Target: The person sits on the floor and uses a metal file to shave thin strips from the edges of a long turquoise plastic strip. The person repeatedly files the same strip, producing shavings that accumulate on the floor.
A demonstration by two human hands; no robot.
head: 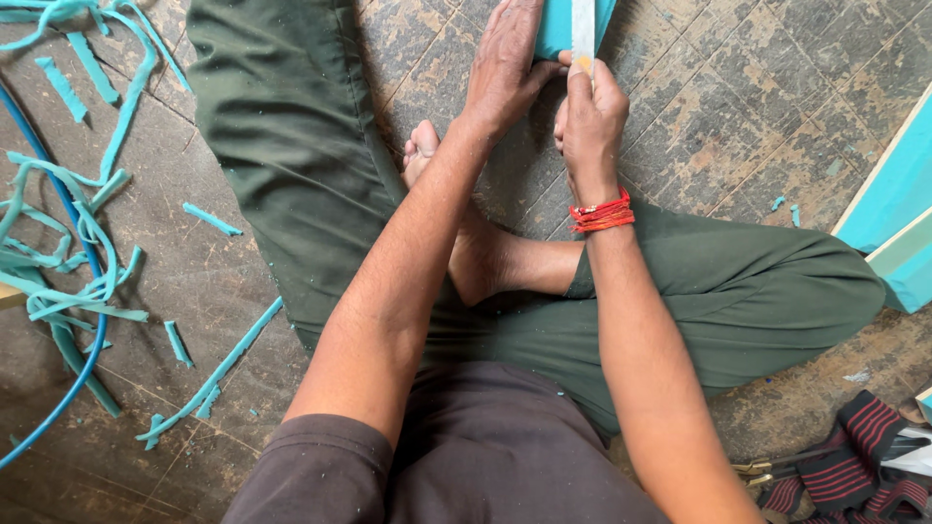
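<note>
I sit cross-legged on a worn floor. My left hand (507, 60) lies flat on a teal board (557, 27) at the top edge of the head view, pressing it down. My right hand (589, 118), with red thread around the wrist, is closed around a narrow tool whose pale blade or strip (582, 29) runs upward along the board's edge. Most of the board is cut off by the frame's top.
Long teal edge trimmings (68, 252) and a blue hose (83, 320) litter the floor at the left. More teal panels (898, 209) lean at the right edge. A striped dark-and-red cloth (854, 456) with a metal tool beside it lies at the bottom right.
</note>
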